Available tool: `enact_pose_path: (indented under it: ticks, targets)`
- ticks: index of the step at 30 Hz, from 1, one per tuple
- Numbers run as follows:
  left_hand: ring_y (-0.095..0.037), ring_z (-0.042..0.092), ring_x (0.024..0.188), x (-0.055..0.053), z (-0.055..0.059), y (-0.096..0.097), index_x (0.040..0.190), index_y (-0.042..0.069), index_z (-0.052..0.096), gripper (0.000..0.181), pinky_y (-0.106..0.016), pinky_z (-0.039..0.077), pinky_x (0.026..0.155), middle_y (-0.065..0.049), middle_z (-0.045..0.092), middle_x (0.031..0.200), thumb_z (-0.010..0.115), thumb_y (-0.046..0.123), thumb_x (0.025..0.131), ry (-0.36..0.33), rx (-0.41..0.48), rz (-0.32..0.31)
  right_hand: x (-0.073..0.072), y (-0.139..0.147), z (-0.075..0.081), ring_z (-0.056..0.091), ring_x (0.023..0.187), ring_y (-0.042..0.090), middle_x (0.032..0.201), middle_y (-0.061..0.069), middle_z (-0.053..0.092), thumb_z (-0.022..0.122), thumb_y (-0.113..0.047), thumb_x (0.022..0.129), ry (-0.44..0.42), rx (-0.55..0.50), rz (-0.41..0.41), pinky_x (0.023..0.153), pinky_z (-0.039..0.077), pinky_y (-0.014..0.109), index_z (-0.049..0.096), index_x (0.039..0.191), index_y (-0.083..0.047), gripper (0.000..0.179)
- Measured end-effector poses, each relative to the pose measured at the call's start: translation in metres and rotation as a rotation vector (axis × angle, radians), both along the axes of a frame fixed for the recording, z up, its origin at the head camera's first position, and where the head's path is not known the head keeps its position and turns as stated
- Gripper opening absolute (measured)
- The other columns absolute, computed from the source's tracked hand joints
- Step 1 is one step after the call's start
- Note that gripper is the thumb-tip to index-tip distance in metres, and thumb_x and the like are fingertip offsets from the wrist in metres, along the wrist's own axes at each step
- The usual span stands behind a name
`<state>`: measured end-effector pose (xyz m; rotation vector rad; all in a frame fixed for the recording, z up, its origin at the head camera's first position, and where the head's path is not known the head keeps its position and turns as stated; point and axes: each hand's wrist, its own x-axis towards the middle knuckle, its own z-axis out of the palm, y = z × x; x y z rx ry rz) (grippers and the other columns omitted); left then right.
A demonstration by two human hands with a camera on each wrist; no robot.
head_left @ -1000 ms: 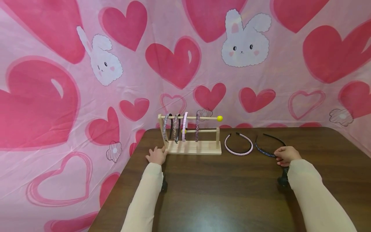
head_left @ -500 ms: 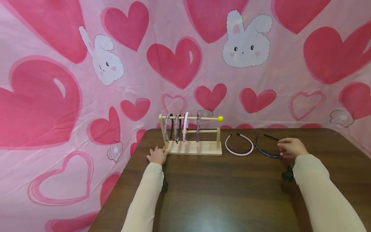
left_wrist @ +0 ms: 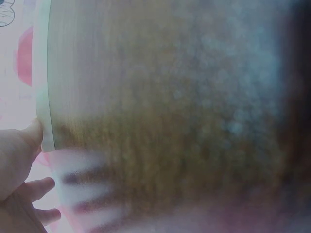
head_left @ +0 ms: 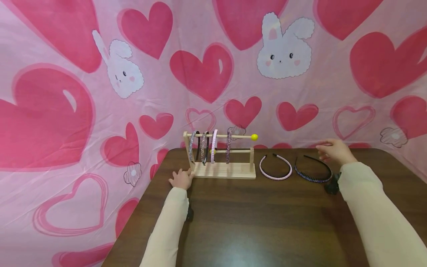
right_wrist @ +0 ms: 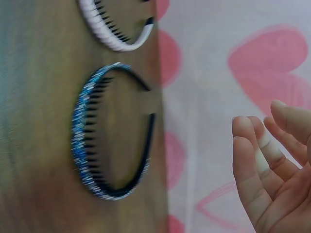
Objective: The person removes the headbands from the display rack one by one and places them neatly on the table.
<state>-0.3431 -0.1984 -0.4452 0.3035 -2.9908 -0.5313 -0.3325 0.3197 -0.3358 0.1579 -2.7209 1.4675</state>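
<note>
Head view: your L hand (head_left: 181, 179) is at the L end of the wooden rack (head_left: 222, 170), fingers spread apart, thumb side against the base. On the rack's upper rod (head_left: 241, 137), L to R, hang a silver glitter band (head_left: 191, 148), a darker glitter band (head_left: 203, 148), a pale pink band (head_left: 213, 148) and a purple glitter band (head_left: 228, 148). Yellow ball (head_left: 254, 137) caps the rod's R end. On the table (head_left: 253, 222), just R of the rack, lies a pink headband (head_left: 276, 178); next one out from the rack is a blue headband (head_left: 311, 180). Your R hand (head_left: 335, 151) is up in the air, well R of the rack, nr the blue headband's far side.

L wrist view: blurry; thumb touches the rack base's end, other visible fingers apart.

R wrist view: fingers loosely bent, close together, thumb apart from them; hand's clear of the blue headband, whose comb teeth point inward.
</note>
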Motion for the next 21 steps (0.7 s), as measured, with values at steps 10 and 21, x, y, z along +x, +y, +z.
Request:
enact_pose_path:
  ticks: [10, 21]
  targets:
    - [-0.048, 0.023, 0.126, -0.001, -0.002, 0.000, 0.135, 0.017, 0.049, 0.045, -0.066, 0.021, 0.090, -0.022, 0.039, 0.136, 0.050, 0.037, 0.094, -0.004, -0.008, 0.001, -0.009, -0.023, 0.033, 0.063, 0.061, 0.015, 0.090, 0.021, 0.062, 0.053, -0.021, 0.094, 0.089, 0.067, 0.033, 0.059, 0.053, 0.035, 0.041, 0.124, 0.016, 0.049]
    - [-0.048, 0.024, 0.126, -0.003, -0.005, -0.001, 0.133, 0.018, 0.051, 0.045, -0.067, 0.021, 0.090, -0.021, 0.040, 0.136, 0.051, 0.038, 0.093, 0.015, -0.007, 0.003, -0.017, -0.057, 0.070, 0.066, 0.066, 0.021, 0.110, 0.034, 0.053, 0.057, -0.024, 0.092, 0.153, 0.136, 0.051, 0.058, 0.053, 0.032, 0.044, 0.126, 0.010, 0.050]
